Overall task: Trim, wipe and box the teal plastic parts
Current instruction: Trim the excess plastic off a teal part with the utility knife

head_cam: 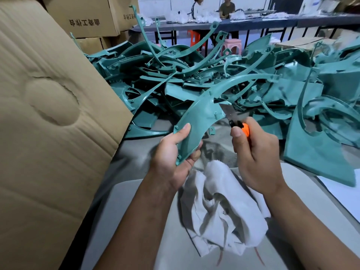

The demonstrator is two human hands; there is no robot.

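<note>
The left hand [176, 151] grips the lower end of a curved teal part [196, 121], thumb pressed on its broad face and fingers wrapped behind, so the long arc stands up and away from the body with its inner edge turned toward the other hand. The right hand [253, 152] is clenched round a knife [236, 118] with an orange and black handle, thumb braced near the top; the blade points up and meets the part's inner edge just above the wide section, which looks like the spot being trimmed of leftover plastic. Holding the part low probably keeps the left fingers clear of the blade and steadies the edge against the cut. The hands are near each other but apart, each clamped on its own thing. Just below them a crumpled white cloth [224, 201] lies on the grey bench [136, 211], close at hand, likely for the wiping step that follows. Beyond the hands a big tangled pile of teal parts [214, 75] covers the bench, presumably waiting their turn. At the left a large cardboard box [48, 114] leans in with its flap beside the work, handy for packing, though its inside is not visible.
</note>
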